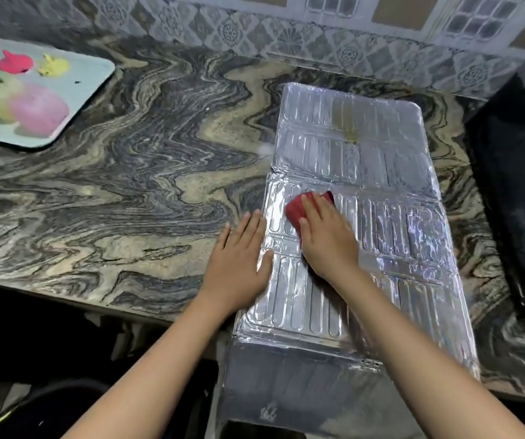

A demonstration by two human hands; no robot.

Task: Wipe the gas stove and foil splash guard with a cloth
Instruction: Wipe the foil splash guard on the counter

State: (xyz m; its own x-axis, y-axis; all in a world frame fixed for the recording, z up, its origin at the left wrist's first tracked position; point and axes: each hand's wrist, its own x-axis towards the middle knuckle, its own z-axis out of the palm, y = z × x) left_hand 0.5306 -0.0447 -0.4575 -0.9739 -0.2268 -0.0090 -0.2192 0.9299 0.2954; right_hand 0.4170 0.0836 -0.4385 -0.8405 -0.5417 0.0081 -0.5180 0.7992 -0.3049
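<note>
The foil splash guard (381,147) lies unfolded and flat on the marbled counter, its nearest panel hanging over the front edge. My right hand (326,239) presses a red cloth (297,209) onto the guard's middle panel, near its left side. My left hand (239,258) lies flat with its fingers spread, palm down on the guard's left edge and the counter beside it, holding nothing. The dark gas stove (521,191) sits at the far right, partly cut off by the frame.
A pale tray (86,80) with several coloured items stands at the back left of the counter (128,185). A patterned tile wall (254,30) runs along the back. The counter's front edge passes just below my left hand.
</note>
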